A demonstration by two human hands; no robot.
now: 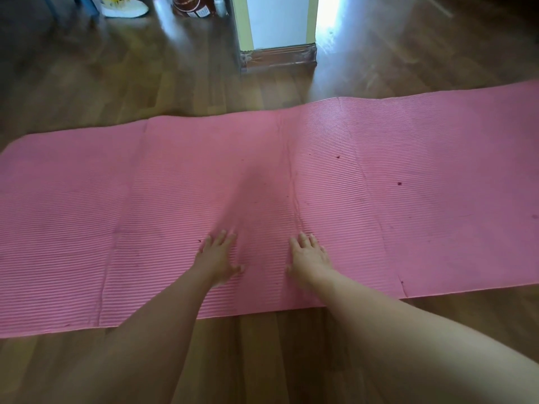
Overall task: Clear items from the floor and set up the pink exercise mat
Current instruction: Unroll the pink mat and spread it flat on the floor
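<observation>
Hands press flat, fingers spread, on the near half of the pink mat (379, 185): left hand (217, 259) beside right hand (310, 258), equally near; mat lies unrolled on the wooden floor (116, 91), long axis running left to right; creases remain beyond the hands.

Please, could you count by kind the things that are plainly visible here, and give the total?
Pink mat: 1
Hands pressing flat on it: 2 (left hand, right hand)
White and yellow item, far back, blurred: 1
Brown package, far back, blurred: 1
Total: 5
</observation>
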